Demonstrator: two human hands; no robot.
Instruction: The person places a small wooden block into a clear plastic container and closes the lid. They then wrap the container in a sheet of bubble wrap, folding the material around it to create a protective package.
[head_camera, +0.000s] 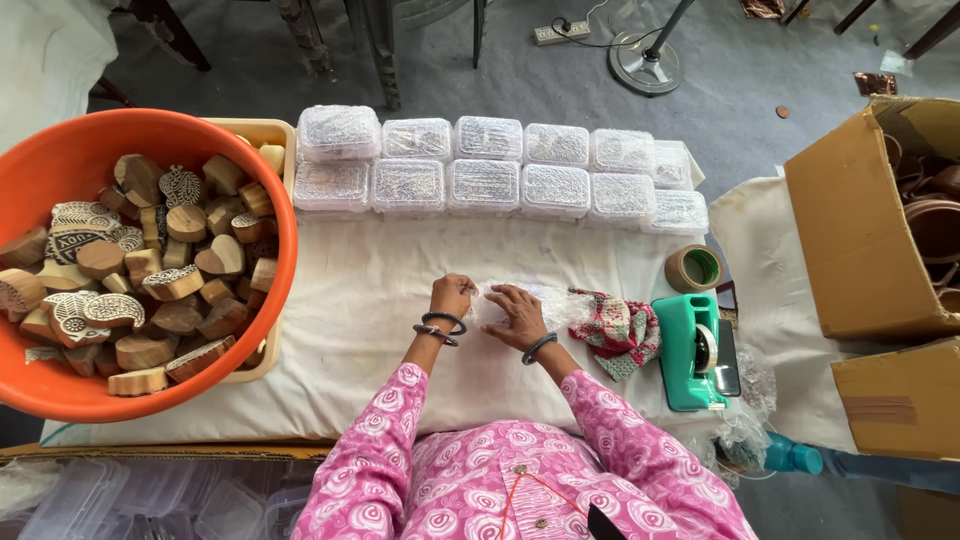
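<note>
Two rows of clear plastic boxes (487, 170), lidded and filled with something pale and bubbly, line the far edge of our white cloth-covered table (350, 330). Near the middle, our left hand (451, 296) pinches the left end of a crinkly bubble-wrap bundle (535, 300), fingers curled narrow, while our right hand (517, 315) lies flat on top, pressing it to the cloth; both wrists wear dark bangles. Just right of the bundle sits a patterned red-and-green cloth (620, 330), then a teal tape dispenser (690, 350) and a brown tape roll (693, 268). At the left, a round orange tub (60, 160) holds carved wooden blocks (150, 270). A cardboard carton (860, 240) of brown rings stands at the right.
</note>
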